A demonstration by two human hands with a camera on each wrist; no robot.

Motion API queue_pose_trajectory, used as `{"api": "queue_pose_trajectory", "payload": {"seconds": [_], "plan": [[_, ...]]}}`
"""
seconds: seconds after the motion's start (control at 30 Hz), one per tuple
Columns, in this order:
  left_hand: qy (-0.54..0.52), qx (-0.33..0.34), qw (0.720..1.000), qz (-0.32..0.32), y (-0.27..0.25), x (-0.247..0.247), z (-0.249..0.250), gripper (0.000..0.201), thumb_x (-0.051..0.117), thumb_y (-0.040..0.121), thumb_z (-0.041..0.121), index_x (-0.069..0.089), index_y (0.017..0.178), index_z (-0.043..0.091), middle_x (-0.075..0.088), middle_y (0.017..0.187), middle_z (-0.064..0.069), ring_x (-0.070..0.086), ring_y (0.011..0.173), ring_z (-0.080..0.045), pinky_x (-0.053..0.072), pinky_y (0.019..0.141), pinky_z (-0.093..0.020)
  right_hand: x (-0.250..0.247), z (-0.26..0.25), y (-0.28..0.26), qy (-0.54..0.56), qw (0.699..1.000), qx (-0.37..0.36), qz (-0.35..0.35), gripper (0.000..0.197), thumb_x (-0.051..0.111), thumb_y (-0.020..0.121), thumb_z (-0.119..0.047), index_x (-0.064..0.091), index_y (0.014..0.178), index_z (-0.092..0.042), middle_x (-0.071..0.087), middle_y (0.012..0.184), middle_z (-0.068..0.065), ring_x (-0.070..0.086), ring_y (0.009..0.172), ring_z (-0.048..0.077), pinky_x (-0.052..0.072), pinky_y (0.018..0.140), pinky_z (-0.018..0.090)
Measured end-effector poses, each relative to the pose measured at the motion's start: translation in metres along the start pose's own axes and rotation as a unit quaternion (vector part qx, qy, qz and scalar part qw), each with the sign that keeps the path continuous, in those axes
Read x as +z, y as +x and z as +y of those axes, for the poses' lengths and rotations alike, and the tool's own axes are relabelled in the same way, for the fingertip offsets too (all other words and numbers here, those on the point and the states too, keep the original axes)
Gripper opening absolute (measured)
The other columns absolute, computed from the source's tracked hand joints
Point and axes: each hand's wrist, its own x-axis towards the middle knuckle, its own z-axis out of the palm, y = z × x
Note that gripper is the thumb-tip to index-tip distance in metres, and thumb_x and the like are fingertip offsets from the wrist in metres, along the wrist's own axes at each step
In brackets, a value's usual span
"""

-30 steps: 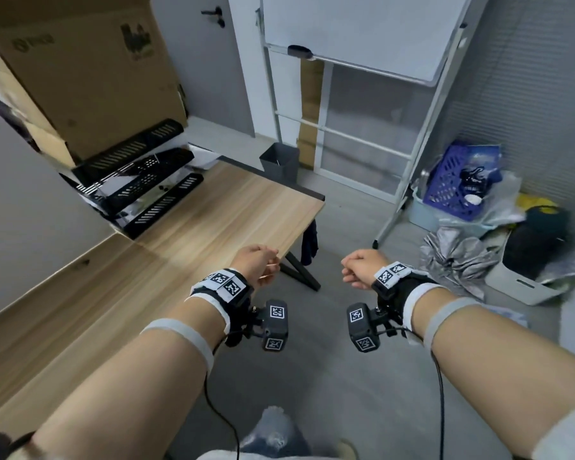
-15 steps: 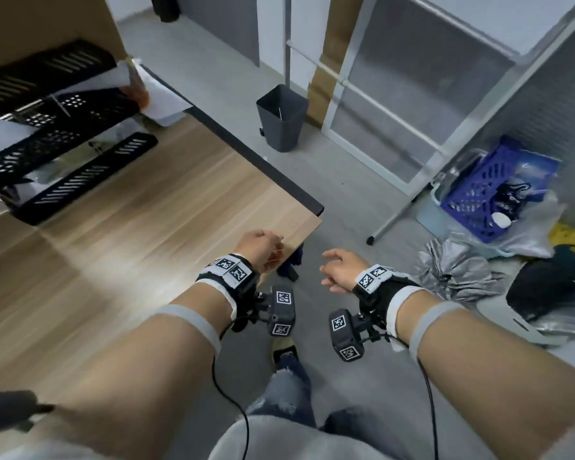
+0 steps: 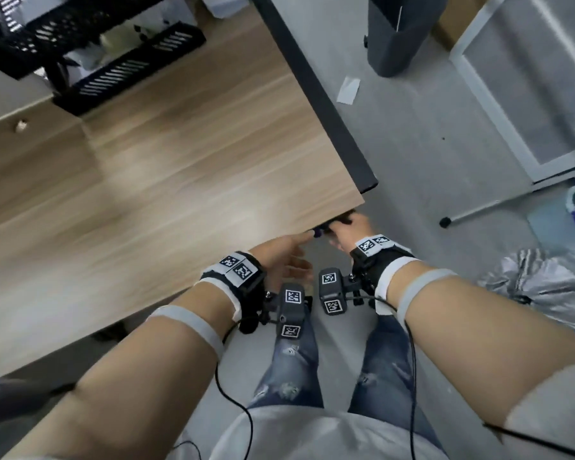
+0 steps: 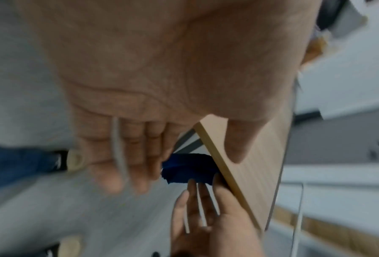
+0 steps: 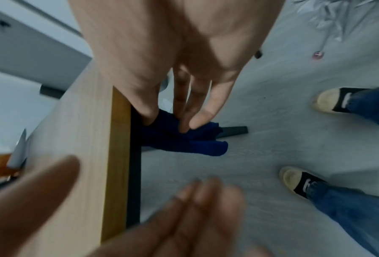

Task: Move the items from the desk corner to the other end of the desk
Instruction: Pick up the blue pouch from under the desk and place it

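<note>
Below the desk corner, right hand pinches a blue cloth; left hand reaches, fingers relaxed.

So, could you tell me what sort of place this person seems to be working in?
Probably an office or a workroom. A wooden desk carries black stacked paper trays, a dark waste bin stands on the grey floor, and a white metal frame, perhaps a whiteboard stand, is beside it.
</note>
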Motion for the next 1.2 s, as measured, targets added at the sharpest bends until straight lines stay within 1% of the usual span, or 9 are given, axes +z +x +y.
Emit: {"api": "queue_pose_trajectory", "payload": {"seconds": [0.1, 0.17, 0.27, 0.47, 0.53, 0.7, 0.9, 1.0, 1.2], "plan": [[-0.258, 0.069, 0.964, -0.013, 0.005, 0.022, -0.007, 0.029, 0.058, 0.095, 0.040, 0.055, 0.093, 0.011, 0.059, 0.087, -0.005, 0.061, 0.092, -0.022, 0.049, 0.092, -0.038, -0.010, -0.004, 0.008, -0.088, 0.993, -0.073, -0.023, 0.011, 0.065, 0.084, -0.008, 0.071, 0.087, 0.000, 0.073, 0.089, 0.019, 0.068, 0.077, 0.030, 0.059, 0.080, 0.047], [-0.384, 0.115, 0.916, 0.019, 0.007, 0.038, -0.009, 0.021, 0.056, 0.098, 0.026, 0.058, 0.091, 0.007, 0.064, 0.088, -0.006, 0.063, 0.092, -0.020, 0.046, 0.101, -0.038, -0.020, -0.005, 0.008, -0.130, 0.984, -0.109, -0.060, 0.007, 0.067, 0.085, -0.014, 0.072, 0.082, -0.010, 0.069, 0.079, 0.008, 0.066, 0.074, 0.027, 0.058, 0.078, 0.040], [-0.433, 0.139, 0.889, 0.061, 0.010, 0.053, -0.005, 0.007, 0.053, 0.098, 0.008, 0.055, 0.096, 0.002, 0.065, 0.089, -0.010, 0.066, 0.079, -0.017, 0.053, 0.088, -0.031, -0.038, -0.001, 0.006, -0.197, 0.966, -0.128, -0.109, 0.009, 0.070, 0.086, -0.022, 0.073, 0.086, -0.014, 0.068, 0.075, 0.006, 0.064, 0.071, 0.024, 0.056, 0.074, 0.038], [-0.388, 0.140, 0.904, 0.116, 0.004, 0.069, -0.004, 0.031, 0.046, 0.092, -0.004, 0.057, 0.121, -0.006, 0.060, 0.092, -0.010, 0.055, 0.073, -0.019, 0.051, 0.054, -0.021, -0.071, -0.013, -0.002, -0.273, 0.936, -0.156, -0.160, 0.016, 0.070, 0.087, -0.026, 0.074, 0.086, -0.010, 0.066, 0.080, -0.001, 0.059, 0.077, 0.014, 0.050, 0.072, 0.025], [-0.380, 0.142, 0.904, 0.136, 0.004, 0.070, -0.004, 0.044, 0.046, 0.089, -0.007, 0.052, 0.132, -0.008, 0.061, 0.097, -0.011, 0.056, 0.075, -0.020, 0.051, 0.055, -0.024, -0.081, -0.008, -0.005, -0.326, 0.918, -0.153, -0.166, 0.023, 0.070, 0.087, -0.027, 0.073, 0.083, -0.004, 0.065, 0.077, 0.005, 0.054, 0.074, 0.016, 0.040, 0.061, 0.023], [-0.356, 0.143, 0.911, 0.153, 0.001, 0.072, -0.003, 0.039, 0.034, 0.092, -0.012, 0.045, 0.129, -0.007, 0.061, 0.122, -0.011, 0.064, 0.090, -0.019, 0.048, 0.067, -0.028, -0.097, 0.009, -0.014, -0.300, 0.933, -0.133, -0.145, 0.022, 0.071, 0.087, -0.019, 0.074, 0.094, 0.002, 0.071, 0.088, 0.012, 0.064, 0.085, 0.026, 0.048, 0.077, 0.028], [-0.120, 0.139, 0.972, 0.145, -0.006, 0.092, 0.017, 0.025, 0.050, 0.098, 0.010, 0.063, 0.119, 0.004, 0.070, 0.099, -0.007, 0.067, 0.085, -0.017, 0.048, 0.067, -0.028, -0.113, -0.011, -0.024, -0.270, 0.940, -0.174, -0.119, 0.009, 0.068, 0.087, -0.014, 0.068, 0.082, -0.007, 0.060, 0.068, 0.006, 0.048, 0.066, 0.017, 0.040, 0.063, 0.024], [0.023, 0.172, 0.976, 0.133, -0.010, 0.111, 0.037, 0.028, 0.064, 0.091, 0.020, 0.069, 0.115, 0.006, 0.073, 0.110, -0.012, 0.067, 0.099, -0.022, 0.047, 0.075, -0.028, -0.134, -0.027, -0.027, -0.246, 0.940, -0.192, -0.137, 0.002, 0.067, 0.087, -0.013, 0.068, 0.086, -0.014, 0.057, 0.069, 0.003, 0.047, 0.065, 0.014, 0.039, 0.061, 0.023], [0.128, 0.175, 0.970, 0.111, -0.024, 0.158, 0.072, 0.027, 0.068, 0.092, 0.027, 0.071, 0.107, 0.005, 0.070, 0.104, -0.018, 0.060, 0.088, -0.023, 0.050, 0.058, -0.021, -0.185, -0.062, -0.011, -0.181, 0.938, -0.227, -0.190, 0.010, 0.069, 0.083, -0.009, 0.068, 0.084, -0.019, 0.066, 0.078, 0.008, 0.056, 0.072, 0.015, 0.046, 0.071, 0.028]]}}
